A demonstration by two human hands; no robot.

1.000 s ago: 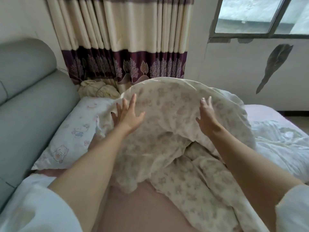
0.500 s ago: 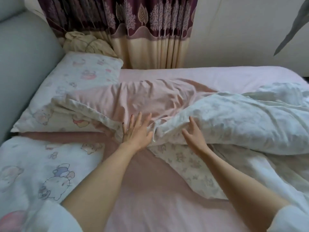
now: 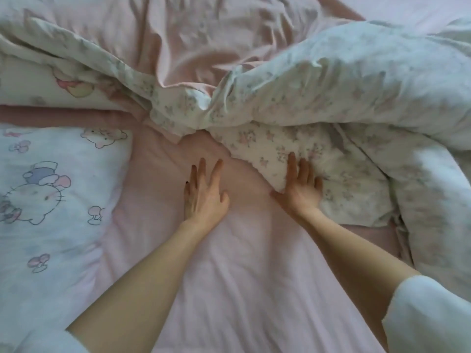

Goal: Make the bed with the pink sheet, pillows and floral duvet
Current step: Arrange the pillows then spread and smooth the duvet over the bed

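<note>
My right hand point(image 3: 302, 186) flat, fingers spread, on floral duvet point(image 3: 331, 80) edge. Left hand point(image 3: 205, 192) flat on pink sheet point(image 3: 229, 276). Duvet bunched far right, so right hand nearer.

sheet point(image 3: 229, 289): pink | duvet point(image 3: 356, 80): pale floral, pink underside seemingly | pillow point(image 3: 51, 200): cartoon cats

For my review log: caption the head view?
Left hand flat on pink sheet, right hand on floral duvet.

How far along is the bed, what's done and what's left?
Done: the pink sheet is on and two pillows lie at the head. In hand: the left hand rests flat on the sheet, the right hand on the duvet. Left: spreading the bunched duvet.
</note>
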